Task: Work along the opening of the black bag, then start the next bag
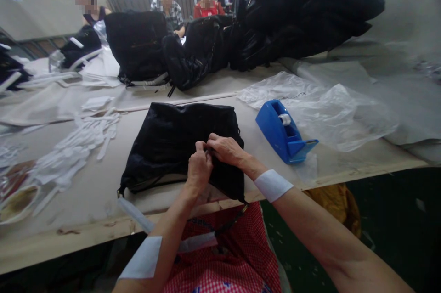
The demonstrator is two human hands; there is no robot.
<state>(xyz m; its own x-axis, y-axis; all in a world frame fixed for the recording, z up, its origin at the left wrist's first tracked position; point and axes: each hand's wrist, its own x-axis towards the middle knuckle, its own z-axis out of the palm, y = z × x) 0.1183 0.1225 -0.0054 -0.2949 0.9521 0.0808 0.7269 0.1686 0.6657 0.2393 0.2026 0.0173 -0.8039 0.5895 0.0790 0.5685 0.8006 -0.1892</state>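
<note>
A black handbag (165,141) lies flat on the table right in front of me, its strap (198,241) partly wrapped in white and hanging over the front edge onto my lap. Both hands meet over the bag's right half. My left hand (200,166) is closed, thumb and fingers pinched together at the bag's surface. Against it, my right hand (225,148) is also closed, fingertips pressed down at the same spot. What the fingertips pinch is too small to make out, and the fingers partly cover it. White patches wrap both forearms.
A blue tape dispenser (284,132) stands right of the bag, beside clear plastic sheeting (330,109). White strips (79,141) and a round dish (19,203) lie left. Black bags (138,45) and a large black heap (303,13) line the back; several people sit beyond.
</note>
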